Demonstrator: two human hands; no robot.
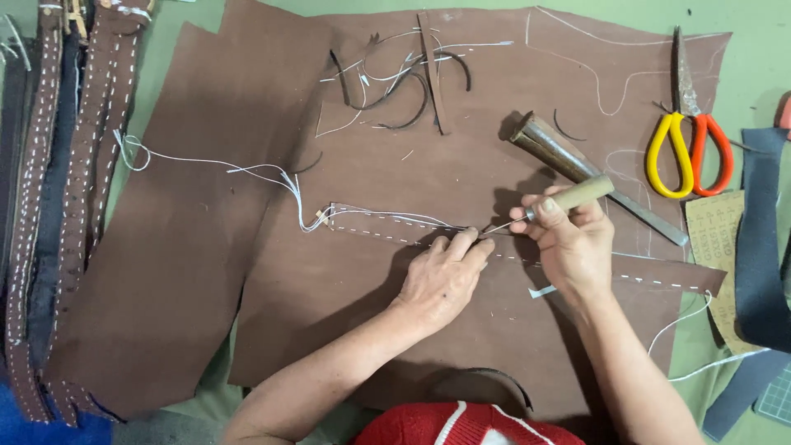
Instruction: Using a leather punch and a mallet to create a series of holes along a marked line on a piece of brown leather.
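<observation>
A long brown leather strap (387, 228) with white stitches lies across a big brown leather sheet (272, 272). My left hand (445, 276) presses down on the strap, fingertips pinching it near the stitch line. My right hand (568, 239) grips an awl (568, 199) by its wooden handle, its thin metal tip pointing left at the strap right beside my left fingers. White thread (247, 170) trails from the strap's left end toward the upper left.
A metal punch tool (577, 165) lies just behind my right hand. Scissors with yellow and orange handles (688, 136) rest at the upper right. Leather offcuts (412, 82) lie at the top. Stitched straps (74, 165) hang on the left; dark blue strips (758, 247) on the right.
</observation>
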